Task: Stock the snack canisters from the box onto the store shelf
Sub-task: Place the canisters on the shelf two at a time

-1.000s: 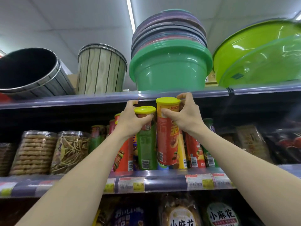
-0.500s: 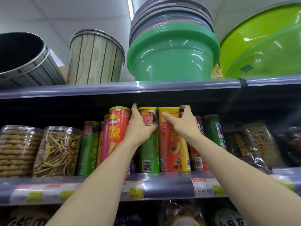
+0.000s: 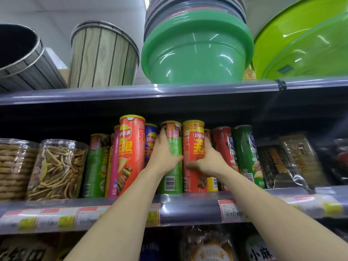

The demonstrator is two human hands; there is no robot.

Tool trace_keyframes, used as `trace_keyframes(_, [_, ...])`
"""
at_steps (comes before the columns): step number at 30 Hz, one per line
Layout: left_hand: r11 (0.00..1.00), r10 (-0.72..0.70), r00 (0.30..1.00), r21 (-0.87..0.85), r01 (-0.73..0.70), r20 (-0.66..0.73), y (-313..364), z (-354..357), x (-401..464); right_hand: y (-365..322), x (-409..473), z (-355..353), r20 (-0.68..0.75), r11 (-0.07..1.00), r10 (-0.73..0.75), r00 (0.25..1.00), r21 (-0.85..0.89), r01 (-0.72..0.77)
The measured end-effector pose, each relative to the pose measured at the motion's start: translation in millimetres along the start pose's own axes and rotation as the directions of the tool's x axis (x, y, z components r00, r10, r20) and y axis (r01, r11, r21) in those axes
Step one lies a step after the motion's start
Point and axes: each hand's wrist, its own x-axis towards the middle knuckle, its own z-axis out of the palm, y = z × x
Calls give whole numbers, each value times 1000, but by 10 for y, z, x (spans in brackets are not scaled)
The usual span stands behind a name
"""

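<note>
A green snack canister and a red snack canister stand upright side by side at the front of the middle shelf. My left hand is wrapped around the green one at mid height. My right hand grips the red one lower down from its right side. More canisters flank them: a tall orange-red one, a purple one behind my left hand, red and green ones on the right. The box is out of view.
Clear jars of biscuits and fried strips fill the shelf's left; dark wrapped packets lie to the right. The upper shelf edge overhangs closely, carrying buckets and green basins. Price tags line the rail; bagged snacks sit below.
Both canisters have gone from held above the shelf lip to standing on the shelf among the others. My hands have slid from their tops down to their middles.
</note>
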Motion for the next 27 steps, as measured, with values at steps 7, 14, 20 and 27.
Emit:
trace_keyframes(7, [996, -5, 995, -88, -3, -97, -14, 125, -82, 99, 11, -59, 23, 995, -15, 1000, -103, 17])
trace_keyframes(14, [977, -85, 994, 201, 70, 70, 31, 49, -142, 112, -3, -78, 110, 987, 96, 989, -137, -80])
trace_keyframes(20, [901, -268, 938, 404, 161, 222, 81, 41, -244, 60, -55, -105, 150, 977, 157, 976, -171, -131])
trace_keyframes(27, [902, -264, 948, 393, 179, 175, 100, 23, -326, -49, -207, -184, 125, 940, 169, 978, -320, -121])
